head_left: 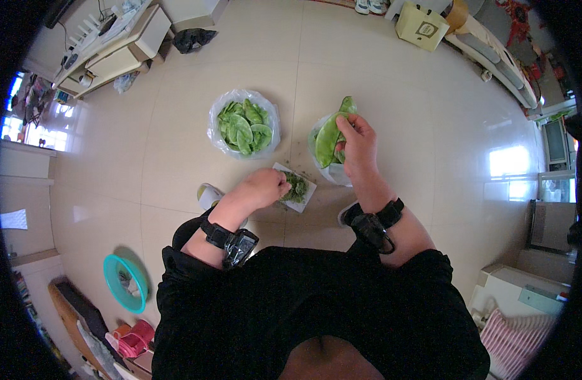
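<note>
My right hand point(359, 142) pinches a large flat green bean pod point(328, 142) between thumb and fingers. It is held above a white plastic bag point(338, 175) with more green pods inside, partly hidden by the hand and pod. My left hand point(264, 187) is closed, its fingertips pressed together over a small heap of green trimmings point(295, 188) on a white sheet point(300, 204); whatever the fingertips hold is too small to make out. Beyond the left hand, an open clear plastic bag point(273, 120) is filled with flat green pods point(243, 130).
My shoes point(208, 196) stand on the tiled floor point(177, 126) beside the sheet. A turquoise basin point(126, 284) and a pink container point(137, 339) are at the lower left. Cabinets, a black bag point(194, 40) and a yellow bag point(421, 27) lie farther out.
</note>
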A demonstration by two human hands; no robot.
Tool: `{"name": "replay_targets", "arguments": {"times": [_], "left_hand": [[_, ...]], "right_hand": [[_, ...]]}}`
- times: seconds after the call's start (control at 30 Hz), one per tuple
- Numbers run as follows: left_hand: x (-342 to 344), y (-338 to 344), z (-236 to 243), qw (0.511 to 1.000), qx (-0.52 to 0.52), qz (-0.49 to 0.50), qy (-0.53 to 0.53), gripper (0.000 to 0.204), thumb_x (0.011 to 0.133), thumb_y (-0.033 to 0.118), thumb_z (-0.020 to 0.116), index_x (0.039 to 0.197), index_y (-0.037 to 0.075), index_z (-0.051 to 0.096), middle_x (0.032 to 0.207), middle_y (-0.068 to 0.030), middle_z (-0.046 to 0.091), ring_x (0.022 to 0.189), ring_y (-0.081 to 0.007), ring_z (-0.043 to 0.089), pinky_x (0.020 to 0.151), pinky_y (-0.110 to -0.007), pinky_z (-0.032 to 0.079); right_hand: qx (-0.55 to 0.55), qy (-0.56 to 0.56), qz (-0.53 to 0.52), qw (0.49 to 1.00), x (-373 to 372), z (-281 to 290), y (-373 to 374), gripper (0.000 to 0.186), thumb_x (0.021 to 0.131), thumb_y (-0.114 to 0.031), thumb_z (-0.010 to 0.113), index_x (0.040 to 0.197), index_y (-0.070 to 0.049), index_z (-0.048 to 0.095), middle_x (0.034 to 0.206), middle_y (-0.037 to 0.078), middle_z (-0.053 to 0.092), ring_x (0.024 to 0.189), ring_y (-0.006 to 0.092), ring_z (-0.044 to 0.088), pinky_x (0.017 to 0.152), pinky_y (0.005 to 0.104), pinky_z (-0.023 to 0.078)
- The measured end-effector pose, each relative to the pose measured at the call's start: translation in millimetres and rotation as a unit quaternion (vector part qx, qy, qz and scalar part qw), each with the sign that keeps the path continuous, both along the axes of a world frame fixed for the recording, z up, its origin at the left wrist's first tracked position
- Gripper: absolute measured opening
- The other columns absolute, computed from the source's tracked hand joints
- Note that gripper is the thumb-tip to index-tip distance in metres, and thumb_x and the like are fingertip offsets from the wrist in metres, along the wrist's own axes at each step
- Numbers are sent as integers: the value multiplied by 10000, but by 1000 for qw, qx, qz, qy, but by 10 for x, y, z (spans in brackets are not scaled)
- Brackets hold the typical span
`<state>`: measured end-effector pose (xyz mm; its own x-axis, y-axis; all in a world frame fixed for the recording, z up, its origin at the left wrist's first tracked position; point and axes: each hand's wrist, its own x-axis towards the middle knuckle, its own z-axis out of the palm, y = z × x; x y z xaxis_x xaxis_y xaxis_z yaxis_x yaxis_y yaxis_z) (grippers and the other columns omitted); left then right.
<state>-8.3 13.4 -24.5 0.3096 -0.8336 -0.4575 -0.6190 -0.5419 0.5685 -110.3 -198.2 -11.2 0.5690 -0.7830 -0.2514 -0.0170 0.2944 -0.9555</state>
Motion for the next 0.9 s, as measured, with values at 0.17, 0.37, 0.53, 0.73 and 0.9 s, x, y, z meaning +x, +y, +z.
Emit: {"name": "replay_targets", "arguments": {"times": [0.17,0.37,0.53,0.73,0.9], "left_hand": [[17,-40,-14,999,-48,10,10,220,895,255,679,906,35,684,781,-169,675,736,-330,649,692,-436,504],[-35,-133,34,960,-117,135,216,263,911,298,677,903,35,682,741,-96,670,676,-195,630,639,-339,495],[-34,-159,97,943,-179,159,232,230,955,239,620,881,26,666,725,-53,639,652,-153,585,611,-309,466],[24,-123,195,960,-249,91,-94,184,911,185,612,843,16,638,760,-154,631,704,-333,636,642,-408,515],[71,-94,260,944,-242,54,-217,155,889,175,616,857,26,646,836,-173,654,778,-386,642,689,-469,529]], "right_hand": [[16,-4,18,1000,-5,38,32,194,920,-180,678,1049,-35,664,895,12,660,716,93,605,520,243,503],[79,-41,31,996,0,89,154,156,937,-149,652,1059,-52,648,928,5,661,778,108,634,572,262,548],[103,-82,79,988,-15,33,169,161,942,-129,651,1085,-55,652,967,11,664,816,111,643,622,261,556],[-318,62,40,945,8,85,133,402,829,-131,740,1209,-69,624,1140,140,603,963,236,637,732,352,579],[-608,69,187,768,-31,220,169,509,743,-216,769,1218,-97,630,1168,196,553,1113,361,550,958,449,445]]}}
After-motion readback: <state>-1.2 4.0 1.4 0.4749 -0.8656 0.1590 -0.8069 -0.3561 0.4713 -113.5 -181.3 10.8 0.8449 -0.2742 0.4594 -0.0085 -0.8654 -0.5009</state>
